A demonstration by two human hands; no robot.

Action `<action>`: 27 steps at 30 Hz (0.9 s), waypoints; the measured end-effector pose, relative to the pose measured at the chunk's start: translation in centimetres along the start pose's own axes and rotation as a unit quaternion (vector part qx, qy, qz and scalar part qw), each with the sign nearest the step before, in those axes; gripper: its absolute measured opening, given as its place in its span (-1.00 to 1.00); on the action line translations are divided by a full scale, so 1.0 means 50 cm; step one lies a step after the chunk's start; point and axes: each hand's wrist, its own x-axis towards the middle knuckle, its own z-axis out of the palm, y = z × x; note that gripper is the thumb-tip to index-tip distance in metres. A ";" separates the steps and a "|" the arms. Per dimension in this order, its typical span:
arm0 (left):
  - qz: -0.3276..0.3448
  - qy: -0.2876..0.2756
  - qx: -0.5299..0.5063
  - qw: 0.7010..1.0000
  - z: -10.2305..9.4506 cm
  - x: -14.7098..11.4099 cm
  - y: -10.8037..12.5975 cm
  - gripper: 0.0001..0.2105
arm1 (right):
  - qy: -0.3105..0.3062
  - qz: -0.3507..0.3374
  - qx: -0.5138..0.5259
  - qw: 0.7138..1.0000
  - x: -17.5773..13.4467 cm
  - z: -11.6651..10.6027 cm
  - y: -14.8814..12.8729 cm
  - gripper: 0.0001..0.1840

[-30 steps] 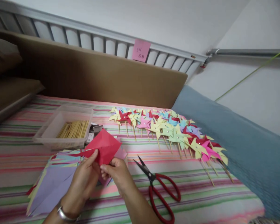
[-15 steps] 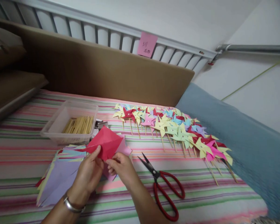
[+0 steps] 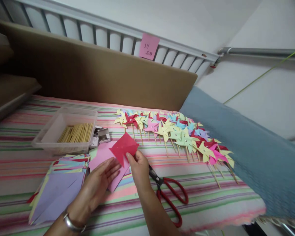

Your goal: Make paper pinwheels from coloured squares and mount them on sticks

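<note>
A red paper square with slit corners is pinched at its right side by my right hand, which holds it up over the table. My left hand lies palm up just below and left of it, fingers stretched out and holding nothing. Beneath the hands is a pink sheet on top of other paper. To the left lies a stack of cut coloured paper, lilac uppermost. Scissors with red handles rest beside my right wrist, the blade tips hidden behind my hand.
A clear plastic box holds thin wooden sticks. Small open boxes stand beside it. Many finished paper pinwheels on sticks lie along the right. A cardboard panel leans before the radiator.
My left hand has let go of the red paper and opened beneath it. My right hand has taken it by its right side and turned it. The view has shifted slightly.
</note>
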 end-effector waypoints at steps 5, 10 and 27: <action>0.018 -0.057 -0.038 0.997 0.009 -0.013 -0.005 -0.83 | 0.024 -0.242 -0.229 0.942 -0.017 -0.001 -0.009 -0.83; 0.036 -0.086 -0.092 0.991 0.011 -0.021 0.000 -0.82 | -0.046 -0.301 -0.290 0.907 -0.052 0.032 -0.009 -0.77; 0.081 -0.031 -0.051 0.995 -0.002 -0.004 0.037 -0.81 | -0.028 0.025 0.104 0.994 -0.024 0.014 -0.007 -0.79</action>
